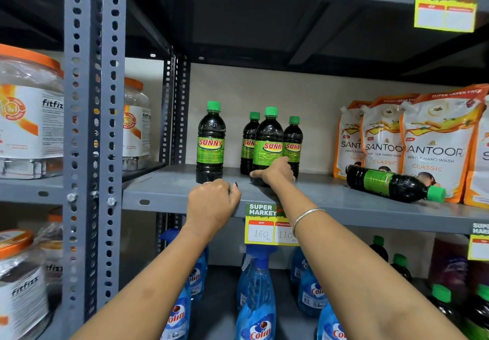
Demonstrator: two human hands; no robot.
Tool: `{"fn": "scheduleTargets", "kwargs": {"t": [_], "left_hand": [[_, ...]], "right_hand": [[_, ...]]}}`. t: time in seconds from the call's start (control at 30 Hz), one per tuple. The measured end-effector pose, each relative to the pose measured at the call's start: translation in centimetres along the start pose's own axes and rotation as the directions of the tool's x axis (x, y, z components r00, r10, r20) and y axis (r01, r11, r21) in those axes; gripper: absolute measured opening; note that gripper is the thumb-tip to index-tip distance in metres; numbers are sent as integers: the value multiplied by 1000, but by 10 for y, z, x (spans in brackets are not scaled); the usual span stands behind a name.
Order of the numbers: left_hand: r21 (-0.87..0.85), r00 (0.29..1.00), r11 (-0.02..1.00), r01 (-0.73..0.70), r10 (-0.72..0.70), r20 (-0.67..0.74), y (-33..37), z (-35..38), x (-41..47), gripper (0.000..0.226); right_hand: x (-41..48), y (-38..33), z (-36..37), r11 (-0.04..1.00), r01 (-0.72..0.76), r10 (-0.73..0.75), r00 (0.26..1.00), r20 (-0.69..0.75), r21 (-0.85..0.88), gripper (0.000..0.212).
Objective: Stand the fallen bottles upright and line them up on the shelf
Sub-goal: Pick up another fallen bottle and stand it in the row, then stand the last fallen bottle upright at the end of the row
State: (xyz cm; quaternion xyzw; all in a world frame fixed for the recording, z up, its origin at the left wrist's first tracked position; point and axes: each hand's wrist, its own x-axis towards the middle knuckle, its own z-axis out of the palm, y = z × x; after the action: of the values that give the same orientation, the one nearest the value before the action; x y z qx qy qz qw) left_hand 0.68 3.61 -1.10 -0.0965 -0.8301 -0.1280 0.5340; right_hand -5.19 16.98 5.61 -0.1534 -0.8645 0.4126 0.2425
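Your right hand (275,171) is wrapped around the lower body of the front bottle (267,145), fingers curled on its base where it meets the grey shelf (169,191); a thin bangle (307,215) sits on that wrist. Your left hand (211,202) rests loosely curled on the front lip of the shelf, holding nothing, just in front of the base of the left bottle (211,142); whether it touches that bottle cannot be told.

Four dark bottles with green caps and "SUNNY" labels stand upright. The left bottle stands alone, apart from the others. The front bottle stands ahead of two rear bottles, one (249,142) behind its left shoulder and one (293,145) behind its right, the three close together.

A fifth, fallen bottle (391,183) lies on its side well to the right on the same shelf, cap pointing right and towards you, just in front of a row of orange-and-white "SANTOOR" hand-wash pouches (434,141).

A yellow price tag (262,224) marked "SUPER MARKET" hangs from the shelf edge between your forearms. Blue spray bottles (258,300) occupy the shelf below, and clear jars with orange lids (29,112) fill the neighbouring bay to the left.
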Motion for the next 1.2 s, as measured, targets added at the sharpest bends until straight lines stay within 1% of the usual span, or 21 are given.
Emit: {"fn": "scheduleTargets", "kwargs": {"t": [0.5, 0.67, 0.83, 1.0, 1.2], "left_hand": [[-8, 1000, 1000, 11, -11, 18, 2, -2, 0, 52], [-9, 1000, 1000, 15, -15, 12, 3, -5, 0, 51], [-15, 999, 1000, 22, -22, 24, 4, -5, 0, 52], [-13, 999, 999, 33, -32, 40, 4, -5, 0, 53], [-33, 997, 999, 38, -36, 64, 7, -11, -1, 48]], "right_hand": [[0, 1, 0, 1000, 11, -11, 1000, 15, -7, 96], [1, 3, -6, 998, 29, -25, 998, 56, -55, 96], [5, 6, -23, 993, 61, -54, 996, 66, -104, 94], [18, 17, -55, 985, 62, -58, 998, 34, -158, 91], [42, 44, -109, 940, -6, -24, 996, -85, -341, 86]]}}
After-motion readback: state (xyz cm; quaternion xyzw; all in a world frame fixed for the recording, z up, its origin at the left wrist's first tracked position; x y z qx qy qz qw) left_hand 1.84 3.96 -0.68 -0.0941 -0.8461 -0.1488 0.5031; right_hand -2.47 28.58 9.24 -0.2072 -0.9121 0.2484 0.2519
